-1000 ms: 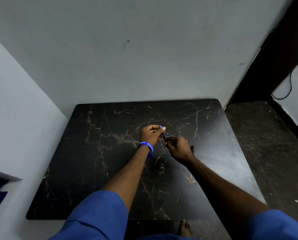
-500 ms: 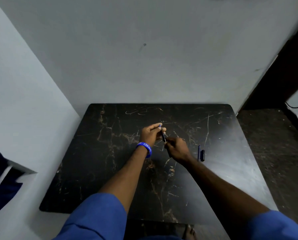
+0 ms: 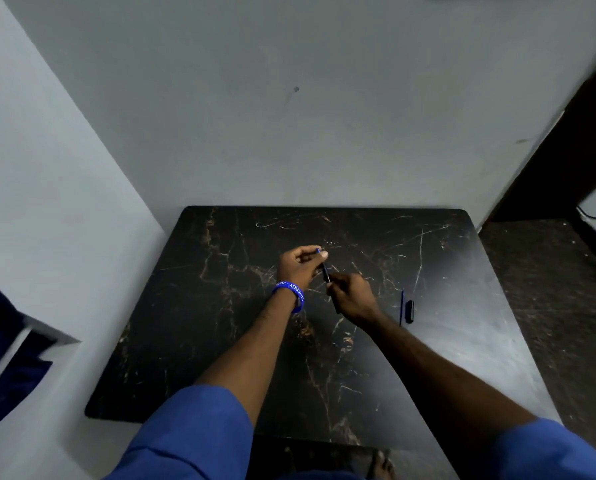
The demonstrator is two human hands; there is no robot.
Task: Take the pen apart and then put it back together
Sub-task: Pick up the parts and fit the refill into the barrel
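A dark pen barrel (image 3: pixel 325 273) with a blue end is held over the middle of the black marble table (image 3: pixel 220 341). My left hand (image 3: pixel 298 265), with a blue wristband, pinches its upper blue end. My right hand (image 3: pixel 352 297) grips its lower end; the two hands almost touch. To the right on the table lie a thin blue refill (image 3: pixel 402 306) and a short dark cap (image 3: pixel 409 310), side by side, apart from both hands.
The table stands in a corner, with grey walls behind and to the left. A dark floor (image 3: pixel 549 289) lies to the right. A bare foot (image 3: pixel 381 465) shows below the table's near edge.
The view has shifted, bringing the refill and cap into sight at the right. Both hands keep the same hold on the pen barrel.
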